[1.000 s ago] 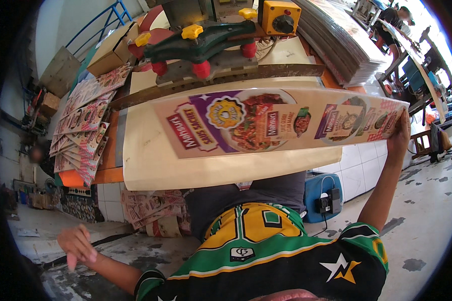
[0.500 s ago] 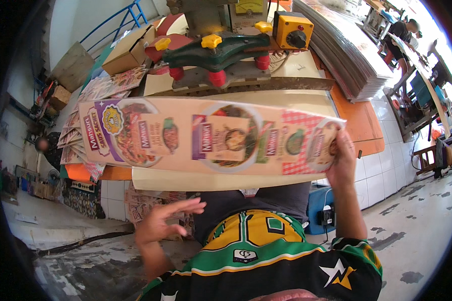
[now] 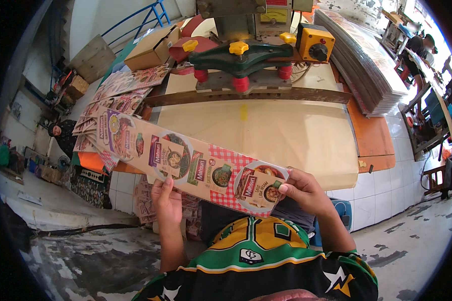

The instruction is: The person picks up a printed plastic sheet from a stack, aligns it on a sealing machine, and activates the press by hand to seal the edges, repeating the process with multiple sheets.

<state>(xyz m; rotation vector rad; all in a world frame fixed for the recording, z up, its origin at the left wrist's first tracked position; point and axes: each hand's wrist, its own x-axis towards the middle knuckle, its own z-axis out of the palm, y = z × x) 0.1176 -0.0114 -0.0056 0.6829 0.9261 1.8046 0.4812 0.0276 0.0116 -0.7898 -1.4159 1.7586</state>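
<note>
A long printed strip with food pictures and a red checked pattern slants across my lap and the table's near edge. My left hand pinches its lower edge near the middle, thumb on top. At the strip's right end, my right hand grips the corner with the thumb on the printed face. The strip's far left end reaches over a pile of similar printed sheets. Beyond the strip lies a cream sheet on the orange table, in front of a press with a dark green bar.
Yellow knobs and a yellow control box top the press. A metal bar crosses the table. A tall stack of sheets stands right, a cardboard box left. A person is at far left; others work at far right.
The strip has come down toward my lap and tilted, its right end lower. My left hand, free before, now holds its near edge. My right hand has moved left and nearer with its end.
</note>
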